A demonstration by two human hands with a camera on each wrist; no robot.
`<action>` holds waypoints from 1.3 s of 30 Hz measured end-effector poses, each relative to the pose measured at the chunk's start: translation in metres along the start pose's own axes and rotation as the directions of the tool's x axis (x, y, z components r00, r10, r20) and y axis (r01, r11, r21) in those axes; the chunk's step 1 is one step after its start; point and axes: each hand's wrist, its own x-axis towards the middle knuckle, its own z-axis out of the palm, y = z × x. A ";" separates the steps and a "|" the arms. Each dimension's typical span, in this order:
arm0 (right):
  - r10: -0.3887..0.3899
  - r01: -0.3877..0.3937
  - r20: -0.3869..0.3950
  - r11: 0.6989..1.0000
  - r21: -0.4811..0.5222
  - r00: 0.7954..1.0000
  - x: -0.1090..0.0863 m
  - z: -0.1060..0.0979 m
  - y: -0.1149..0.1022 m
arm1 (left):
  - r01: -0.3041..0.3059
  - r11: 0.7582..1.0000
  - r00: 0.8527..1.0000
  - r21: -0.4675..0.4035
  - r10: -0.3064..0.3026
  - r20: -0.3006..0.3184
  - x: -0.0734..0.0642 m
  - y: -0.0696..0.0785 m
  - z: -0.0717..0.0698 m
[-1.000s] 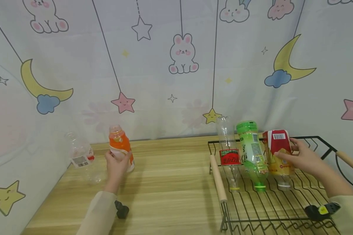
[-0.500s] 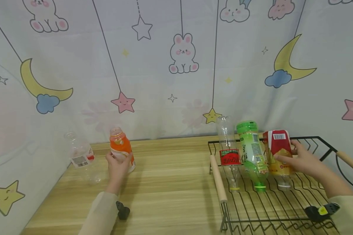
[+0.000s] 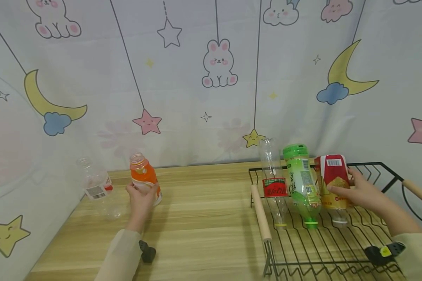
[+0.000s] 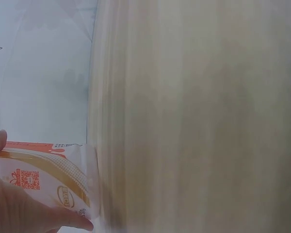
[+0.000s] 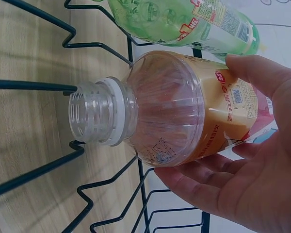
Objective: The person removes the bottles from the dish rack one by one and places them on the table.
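Observation:
My left hand (image 3: pixel 140 200) holds an uncapped bottle with an orange and white label (image 3: pixel 144 171), standing on the left of the table and leaning a little. In the left wrist view, thumb and fingers sit on either side of its label (image 4: pixel 43 179). At the right, my right hand (image 3: pixel 365 194) grips a bottle with a red and gold label (image 3: pixel 332 173), turned neck down in a black wire rack (image 3: pixel 379 164). Its open clear neck (image 5: pixel 97 111) lies between rack wires in the right wrist view. Beside it, a green bottle (image 3: pixel 302 183) stands neck down too.
A clear bottle with a red label (image 3: pixel 275 188) leans neck down at the rack's left, near a wooden handle (image 3: pixel 260 212). Left of my left hand stands another clear bottle (image 3: pixel 97 191) on the wooden table (image 3: pixel 204 218). A patterned curtain (image 3: pixel 183 93) hangs close behind.
The orange and white bottle's neck has dropped slightly, with my left hand still around it. My right hand and the bottles in the rack are almost unmoved.

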 end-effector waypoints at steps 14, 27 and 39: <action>0.033 -0.033 -0.006 0.998 -0.056 0.999 -0.007 -0.010 -0.007 | -0.006 1.000 1.000 0.003 0.006 0.031 -0.003 0.012 -0.003; -0.026 0.025 -0.064 1.000 -0.008 0.998 -0.011 -0.023 -0.006 | -0.064 0.997 0.997 0.052 0.066 -0.050 -0.006 0.040 -0.001; -0.031 0.022 -0.114 0.996 -0.082 0.993 -0.017 -0.030 -0.029 | -0.114 0.990 0.992 0.082 0.118 -0.048 -0.016 0.062 -0.012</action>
